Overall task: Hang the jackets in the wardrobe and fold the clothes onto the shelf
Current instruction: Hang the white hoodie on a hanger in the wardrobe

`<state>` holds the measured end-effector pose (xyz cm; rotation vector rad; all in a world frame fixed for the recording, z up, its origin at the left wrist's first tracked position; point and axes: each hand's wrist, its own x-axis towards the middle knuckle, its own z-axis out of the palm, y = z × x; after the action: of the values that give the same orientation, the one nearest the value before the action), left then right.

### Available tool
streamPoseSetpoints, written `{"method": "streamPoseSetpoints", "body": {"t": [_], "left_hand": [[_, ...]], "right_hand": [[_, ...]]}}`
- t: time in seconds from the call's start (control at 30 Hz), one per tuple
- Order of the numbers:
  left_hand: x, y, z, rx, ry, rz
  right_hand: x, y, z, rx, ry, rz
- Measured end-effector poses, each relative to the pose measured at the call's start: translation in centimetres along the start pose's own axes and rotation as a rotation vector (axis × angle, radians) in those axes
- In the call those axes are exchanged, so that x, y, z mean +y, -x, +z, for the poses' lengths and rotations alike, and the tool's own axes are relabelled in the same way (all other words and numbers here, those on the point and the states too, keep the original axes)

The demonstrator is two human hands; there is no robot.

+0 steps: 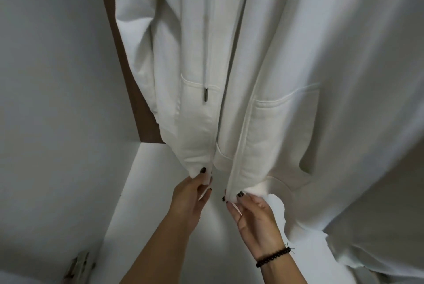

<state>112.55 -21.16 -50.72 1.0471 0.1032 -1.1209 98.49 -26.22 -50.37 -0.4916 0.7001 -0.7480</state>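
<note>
So on the far left there's just the white wall (50,77) of the wardrobe, and down in the bottom left corner something small and patterned (78,265) is poking into view, too blurry for me to say what it is. Next to the wall a brown strip (128,72) of the back panel is showing behind the clothes. Then comes the white zip-up jacket (195,54), which is hanging inside the wardrobe with its front open, a drawstring (206,72) with a dark metal tip dangling down over the left pocket. The person's left hand (190,194) is reaching up and pinching the bottom corner of the jacket's left front edge, thumb on top with dark nail polish. Below the hands a white shelf (146,169) is sitting under the jacket. The right hand (252,212) is doing the same on the other side, fingers curled round the bottom of the right front edge by the zipper band, holding it just beside the left one so the two edges are nearly meeting. There's a black beaded bracelet (273,257) on that right wrist. Off to the right, more pale fabric (367,123) is hanging and filling up the rest of the space.
</note>
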Motion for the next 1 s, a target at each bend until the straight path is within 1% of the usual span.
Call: {"method": "streamPoseSetpoints", "body": {"t": [0.07,0.17,0.27,0.3,0.33,0.43,0.5,0.53,0.6,0.63,0.7,0.73,0.77,0.87,0.9,0.97,1.0], "left_hand": [[0.4,1.9,0.0,0.039,-0.104,0.058],[1.4,5.2,-0.5,0.035,-0.197,0.168],[1.9,8.0,-0.8,0.031,-0.165,0.197],[2.1,8.8,-0.8,0.033,-0.156,0.198],[2.2,9.3,-0.8,0.032,-0.165,0.199],[2.2,10.0,-1.1,-0.024,-0.249,0.184],[2.3,10.1,-1.3,-0.054,-0.298,0.201],[2.6,10.3,-1.4,-0.049,-0.308,0.228],[3.4,10.7,-1.8,-0.053,-0.290,0.281],[3.7,10.9,-2.1,-0.064,-0.263,0.297],[4.0,11.9,-2.6,-0.077,-0.165,0.318],[4.2,12.4,-2.6,-0.076,-0.101,0.326],[4.4,13.1,-2.5,-0.064,-0.029,0.336],[4.9,15.7,-1.2,-0.046,0.184,0.374],[5.0,16.6,-0.7,-0.049,0.232,0.390],[4.7,18.4,0.3,-0.061,0.281,0.415],[4.5,19.2,0.8,-0.078,0.287,0.419]], "right_hand": [[0.1,1.1,-0.5,-0.033,0.007,-0.005],[0.9,2.9,-0.5,-0.122,-0.005,0.023],[1.7,4.1,0.0,-0.168,-0.053,0.037],[2.2,4.4,0.3,-0.184,-0.011,0.035],[2.6,4.8,0.3,-0.192,0.083,0.012],[3.5,5.0,0.5,-0.226,0.511,-0.097],[3.8,5.2,1.4,-0.294,0.594,-0.141],[4.0,5.2,1.6,-0.302,0.623,-0.179],[4.1,5.6,2.3,-0.332,0.697,-0.248],[4.0,6.0,2.7,-0.377,0.699,-0.237],[3.4,6.7,3.0,-0.462,0.632,-0.232],[2.9,7.2,3.3,-0.469,0.577,-0.233],[2.3,8.0,3.7,-0.465,0.502,-0.226],[1.6,9.1,4.9,-0.430,0.163,-0.157],[1.3,9.6,5.7,-0.397,0.079,-0.151],[0.6,10.3,7.2,-0.369,-0.034,-0.159],[0.3,10.6,7.8,-0.381,-0.057,-0.175]]}}
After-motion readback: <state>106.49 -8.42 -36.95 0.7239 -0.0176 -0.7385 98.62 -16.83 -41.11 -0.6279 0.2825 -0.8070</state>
